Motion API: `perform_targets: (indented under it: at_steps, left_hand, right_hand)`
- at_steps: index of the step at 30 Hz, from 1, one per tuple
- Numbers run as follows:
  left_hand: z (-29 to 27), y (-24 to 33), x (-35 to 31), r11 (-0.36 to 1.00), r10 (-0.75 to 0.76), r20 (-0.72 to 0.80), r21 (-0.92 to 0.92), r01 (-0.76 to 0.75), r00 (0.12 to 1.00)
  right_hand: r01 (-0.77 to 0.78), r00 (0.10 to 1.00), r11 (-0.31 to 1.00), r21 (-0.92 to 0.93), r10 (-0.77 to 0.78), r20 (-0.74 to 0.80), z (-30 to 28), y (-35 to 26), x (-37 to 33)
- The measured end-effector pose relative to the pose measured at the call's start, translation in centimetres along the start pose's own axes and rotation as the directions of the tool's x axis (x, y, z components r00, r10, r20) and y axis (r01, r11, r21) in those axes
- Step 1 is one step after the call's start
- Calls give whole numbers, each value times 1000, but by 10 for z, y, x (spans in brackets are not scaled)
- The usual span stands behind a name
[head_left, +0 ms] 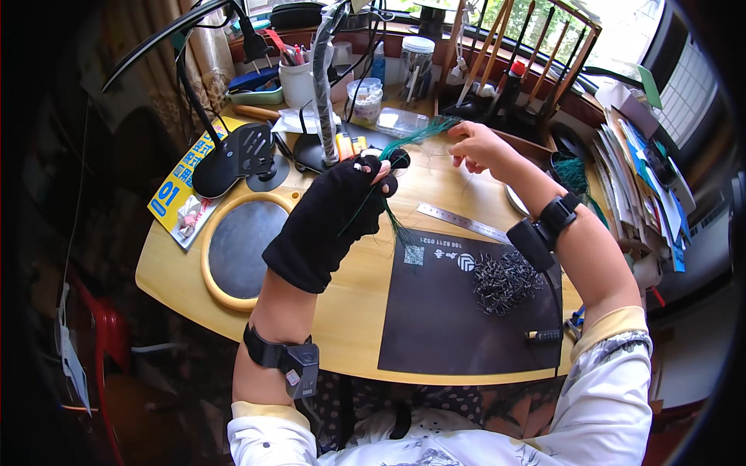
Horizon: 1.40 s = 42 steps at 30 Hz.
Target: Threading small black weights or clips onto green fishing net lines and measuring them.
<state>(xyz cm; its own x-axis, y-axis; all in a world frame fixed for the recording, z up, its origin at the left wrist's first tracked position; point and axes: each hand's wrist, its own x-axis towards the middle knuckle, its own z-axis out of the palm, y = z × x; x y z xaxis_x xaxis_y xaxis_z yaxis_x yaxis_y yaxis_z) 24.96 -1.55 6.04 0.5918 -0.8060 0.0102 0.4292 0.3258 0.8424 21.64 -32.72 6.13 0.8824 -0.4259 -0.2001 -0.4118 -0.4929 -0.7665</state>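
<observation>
My left hand (342,206), in a black fingerless glove, is closed around a bundle of thin green threads (412,140). One end of the bundle stretches away to the right, and loose tail ends hang below the fist over the table. My bare right hand (478,147) is at the far frayed end of the threads, its fingers curled together. A fine pale line shows at its fingertips; what they pinch is too small to name. Below the hands, a heap of small dark curled pieces (507,283) lies on a dark mat (435,334).
A metal ruler (465,222) lies behind the mat. At left are a round wood-rimmed board (247,248), a black lamp base (233,159) and a yellow packet (175,190). Jars and a wooden rack (544,62) line the back. More green threads (573,172) hang at right beside stacked papers (633,167).
</observation>
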Motion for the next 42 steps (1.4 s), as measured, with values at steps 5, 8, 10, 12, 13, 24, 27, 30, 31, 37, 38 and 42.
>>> perform_targets:
  at_steps: [5, 8, 10, 12, 13, 24, 27, 30, 31, 37, 38, 42]
  left_hand:
    - [-7, -2, 2, 1000, -1, -1, 26, 1, 1000]
    - [-12, -6, 7, 998, -6, 12, 63, 6, 1000]
    - [-14, -10, 8, 997, 35, 54, 69, -39, 998]
    - [-15, -10, 8, 999, 14, 47, 52, -17, 999]
    - [-16, -10, 8, 999, 12, 48, 49, -15, 999]
    - [-12, -8, 4, 992, -41, 53, 123, 35, 998]
    - [-7, -6, 1, 981, -50, 69, 188, 36, 996]
    - [0, -8, -1, 953, -56, 79, 302, 30, 995]
    - [2, -10, 0, 947, -54, 111, 322, 16, 992]
    - [17, -16, 0, 906, -242, 154, 390, 166, 958]
    - [20, -16, -2, 905, -249, 180, 393, 163, 952]
    - [29, -7, -12, 863, -305, 247, 481, 158, 920]
  right_hand:
    - [190, 932, 722, -665, -346, -109, 13, 6, 12]
    - [177, 910, 686, -706, -388, -148, 20, 10, 19]
    - [217, 869, 697, -683, -457, -190, 26, 12, 24]
    - [244, 851, 685, -687, -491, -187, 29, 10, 30]
    - [249, 845, 683, -687, -499, -191, 30, 9, 32]
    - [442, 824, 780, -442, -549, -143, 23, 8, -11]
    - [501, 769, 715, -487, -627, -129, 25, 6, -46]
    - [548, 737, 665, -508, -671, -82, 28, 4, -84]
    - [582, 725, 645, -495, -687, -43, 28, 3, -95]
    - [717, 535, 459, -525, -845, -8, 32, -7, -126]
    - [740, 547, 457, -493, -836, 46, 31, -8, -130]
    - [822, 520, 429, -375, -834, 186, 30, -9, -139]
